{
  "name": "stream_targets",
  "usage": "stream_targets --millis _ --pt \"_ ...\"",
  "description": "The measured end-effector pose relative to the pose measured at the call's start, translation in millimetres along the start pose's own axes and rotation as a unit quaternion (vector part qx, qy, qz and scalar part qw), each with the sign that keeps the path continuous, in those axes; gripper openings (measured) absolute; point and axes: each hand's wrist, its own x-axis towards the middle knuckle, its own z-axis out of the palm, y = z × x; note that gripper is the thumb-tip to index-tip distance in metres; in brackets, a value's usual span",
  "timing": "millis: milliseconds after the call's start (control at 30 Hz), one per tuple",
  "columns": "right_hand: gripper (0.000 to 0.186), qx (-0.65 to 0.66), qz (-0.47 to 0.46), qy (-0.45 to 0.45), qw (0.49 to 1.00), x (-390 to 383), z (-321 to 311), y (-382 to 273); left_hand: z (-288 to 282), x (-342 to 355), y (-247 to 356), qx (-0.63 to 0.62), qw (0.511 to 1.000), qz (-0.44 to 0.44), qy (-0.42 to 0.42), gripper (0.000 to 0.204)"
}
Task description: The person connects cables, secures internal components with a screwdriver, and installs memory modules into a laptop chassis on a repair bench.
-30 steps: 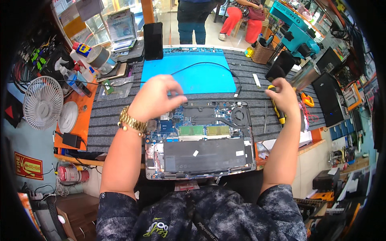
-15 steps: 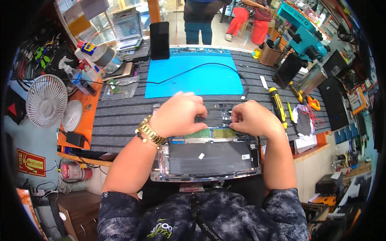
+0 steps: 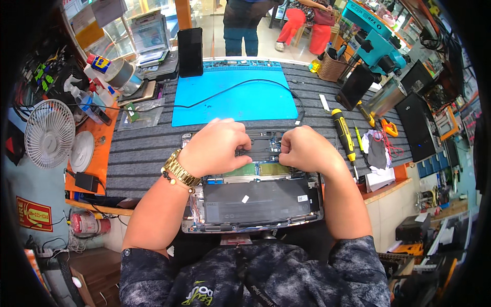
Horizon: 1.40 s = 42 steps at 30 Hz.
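An opened laptop base (image 3: 255, 226) lies at the bench's near edge, its inside exposed. A wide black battery (image 3: 261, 202) fills its near part, with a green memory module (image 3: 240, 170) and a yellowish one (image 3: 273, 169) just beyond. My left hand (image 3: 217, 146), with a gold watch (image 3: 181, 171) at the wrist, reaches over the left of the circuit board, fingers curled and thumb by the green module. Over the board's right side, my right hand (image 3: 307, 148) has its fingers bent in against the thumb. Whatever either hand's fingertips grip is hidden.
Beyond the laptop lies a blue mat (image 3: 230, 97) with a black cable (image 3: 255, 83) across it and a phone (image 3: 191, 53) upright behind. A yellow-black screwdriver (image 3: 343, 134) rests at right. A white fan (image 3: 49, 134) stands left. People are past the bench.
The whole view has shifted slightly, so the bench and laptop appear farther left. Both hands stay over the circuit board; my right fingers look curled in a little more.
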Motion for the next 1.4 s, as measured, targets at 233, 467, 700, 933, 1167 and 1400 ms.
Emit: stream_targets --millis 233,467,700,933,1167,1400 --pt "0.021 0.014 -0.042 0.012 0.999 3.3 1.0 5.7 -2.1 2.6 1.6 -0.027 0.999 -0.013 -0.02 0.025" --pt "0.022 0.0 -0.026 0.008 1.0 4.3 0.6 2.4 -2.8 1.6 1.9 -0.043 0.999 -0.026 -0.022 0.024" --pt "0.024 -0.013 -0.011 -0.003 1.0 3.4 -2.6 -1.9 1.1 0.5 -0.5 -0.041 0.999 -0.028 -0.019 0.024" --pt "0.025 -0.016 -0.005 -0.003 1.0 3.8 -2.8 -3.1 3.7 1.1 -0.6 -0.037 0.998 -0.038 -0.023 0.025" --pt "0.024 -0.027 -0.024 0.012 0.999 4.1 -1.1 -2.0 4.9 1.2 -1.3 -0.032 0.998 -0.037 -0.025 0.026" --pt "0.021 0.03 -0.004 0.02 0.999 5.4 -6.1 1.4 7.2 0.9 -2.4 -0.022 1.0 -0.02 -0.005 0.026"
